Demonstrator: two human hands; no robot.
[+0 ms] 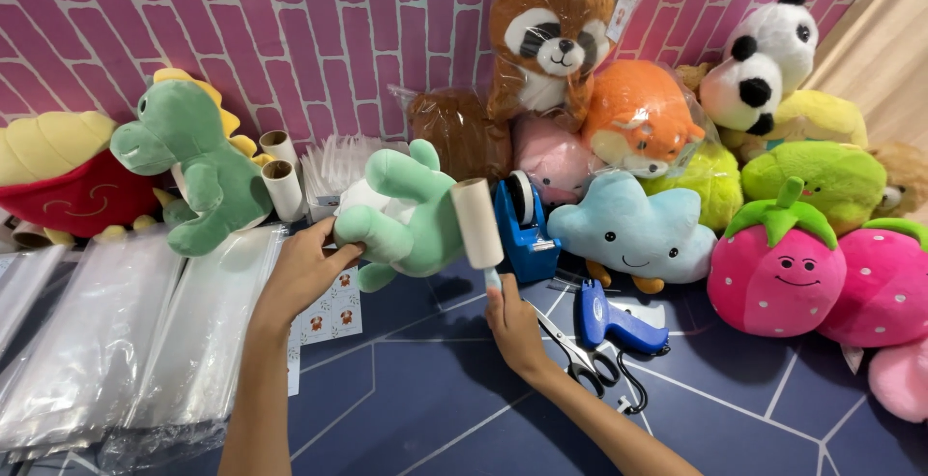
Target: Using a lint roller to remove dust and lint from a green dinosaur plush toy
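- Clear plastic bags (106, 341) lying stacked at bottom left on blue floor (425, 408).
- Left hand (307, 268) gripping mint-green plush toy (401, 210), holding it above floor.
- Right hand (512, 326) fingers closing around lint roller (478, 222) handle, roller touching plush.
- Scissors (575, 355) lying just beside right hand.

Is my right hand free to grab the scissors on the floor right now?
Probably not straight away: the right hand is gripping a lint roller against the green plush. The scissors lie uncovered just beside that wrist, so nothing else blocks them.
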